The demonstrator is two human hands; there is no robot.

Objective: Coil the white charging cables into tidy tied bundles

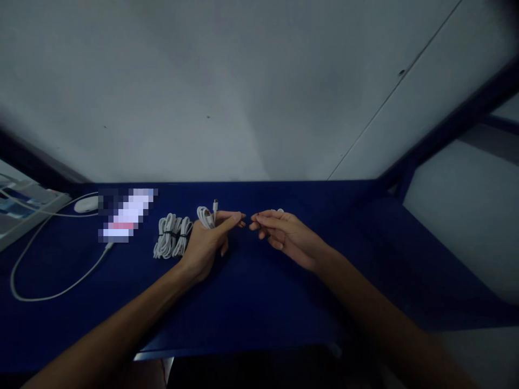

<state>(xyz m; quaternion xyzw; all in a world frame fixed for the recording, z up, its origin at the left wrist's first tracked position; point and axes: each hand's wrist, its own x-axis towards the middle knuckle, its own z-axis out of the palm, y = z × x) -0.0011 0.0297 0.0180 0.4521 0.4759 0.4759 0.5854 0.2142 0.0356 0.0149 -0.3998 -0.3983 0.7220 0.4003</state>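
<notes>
A coiled white charging cable (pixel 205 217) is held in my left hand (pixel 206 237), its small plug pointing up above the knuckles. The thumb and forefinger of that hand are pinched together towards the right. Facing it across a narrow gap is my right hand (pixel 286 232), its thumb and forefinger also closed in a pinch. What sits between those right fingertips is too small and dark to make out. A bit of something white shows behind the right hand. Bundled white cables (pixel 172 235), bound with black ties, lie just left of my left hand.
A lit phone (pixel 128 213), blurred out, lies on the blue table (pixel 251 302) with a white cord (pixel 60 296) plugged in. Near it are a white rounded device (pixel 86 204) and, at the left edge, a pale tray (pixel 34 213). A grey wall (pixel 227 97) rises behind.
</notes>
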